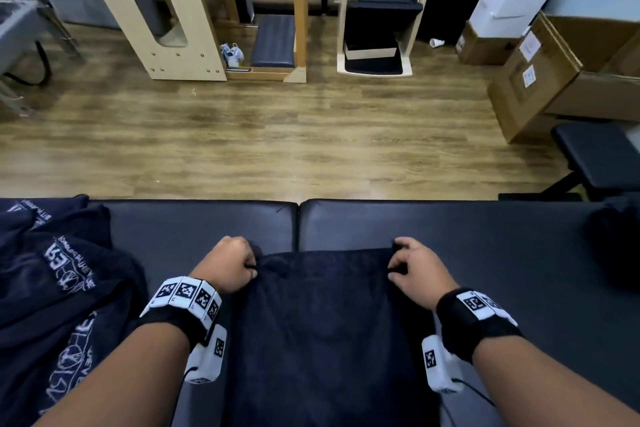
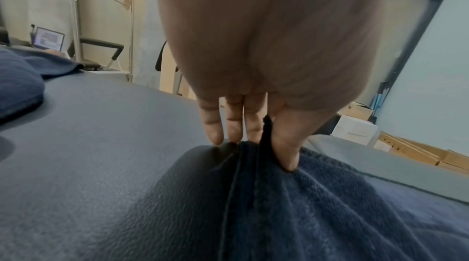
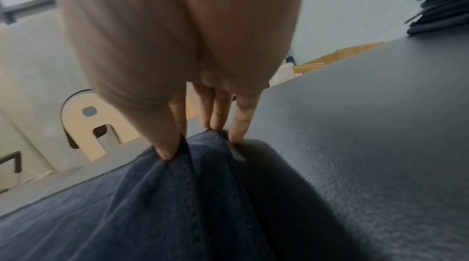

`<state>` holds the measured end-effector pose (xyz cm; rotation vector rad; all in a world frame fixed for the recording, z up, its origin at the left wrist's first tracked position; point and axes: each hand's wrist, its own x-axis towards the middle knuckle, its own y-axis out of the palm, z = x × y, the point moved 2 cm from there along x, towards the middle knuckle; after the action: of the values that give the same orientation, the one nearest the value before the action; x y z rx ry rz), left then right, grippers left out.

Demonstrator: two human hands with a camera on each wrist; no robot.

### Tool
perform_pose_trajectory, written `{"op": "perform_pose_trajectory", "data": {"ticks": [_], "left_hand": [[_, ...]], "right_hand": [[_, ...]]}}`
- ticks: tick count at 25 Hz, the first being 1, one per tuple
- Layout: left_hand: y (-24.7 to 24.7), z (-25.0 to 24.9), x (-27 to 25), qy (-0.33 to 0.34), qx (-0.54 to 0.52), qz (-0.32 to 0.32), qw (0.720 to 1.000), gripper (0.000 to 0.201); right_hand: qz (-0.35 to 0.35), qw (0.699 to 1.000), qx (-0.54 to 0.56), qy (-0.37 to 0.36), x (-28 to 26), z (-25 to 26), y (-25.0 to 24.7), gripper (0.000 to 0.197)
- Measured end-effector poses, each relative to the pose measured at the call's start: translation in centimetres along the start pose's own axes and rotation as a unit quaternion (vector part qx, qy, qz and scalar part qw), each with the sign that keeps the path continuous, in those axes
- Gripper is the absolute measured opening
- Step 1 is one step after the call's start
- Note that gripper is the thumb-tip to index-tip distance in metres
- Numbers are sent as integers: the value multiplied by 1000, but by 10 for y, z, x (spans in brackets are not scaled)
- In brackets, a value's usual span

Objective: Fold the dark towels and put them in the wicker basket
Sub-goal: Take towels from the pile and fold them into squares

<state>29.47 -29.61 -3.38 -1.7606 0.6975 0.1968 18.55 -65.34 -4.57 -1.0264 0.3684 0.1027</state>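
A dark navy towel (image 1: 325,322) lies spread on the black padded table (image 1: 485,236), running from the near edge toward the middle. My left hand (image 1: 230,263) pinches its far left corner between thumb and fingers (image 2: 253,125). My right hand (image 1: 414,265) pinches the far right corner the same way (image 3: 203,125). The towel's far edge (image 1: 325,253) stretches between both hands. In the wrist views the cloth bunches into folds under the fingertips. No wicker basket is in view.
A heap of dark printed towels (image 1: 52,288) fills the table's left end. A dark bundle (image 1: 616,236) sits at its right end, seen as stacked folded cloths (image 3: 441,12). Beyond the table lie wooden floor, wooden frames (image 1: 156,10), cardboard boxes (image 1: 540,73) and a black stool (image 1: 595,156).
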Motion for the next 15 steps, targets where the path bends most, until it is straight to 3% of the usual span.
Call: {"op": "perform_pose_trajectory", "data": {"ticks": [4, 9, 12, 15], "left_hand": [[-1, 5, -5, 1, -13, 1, 1000, 13], [-15, 10, -21, -37, -200, -39, 978, 15], [-19, 11, -29, -35, -326, -1, 945, 19], [-34, -2, -48, -24, -324, 41, 945, 21]], "right_hand": [[-19, 999, -22, 43, 12, 2, -4, 9], [-25, 995, 9, 92, 6, 2, -20, 12], [-31, 995, 36, 89, -4, -3, -29, 16], [-54, 994, 52, 75, -20, -2, -43, 24]]}}
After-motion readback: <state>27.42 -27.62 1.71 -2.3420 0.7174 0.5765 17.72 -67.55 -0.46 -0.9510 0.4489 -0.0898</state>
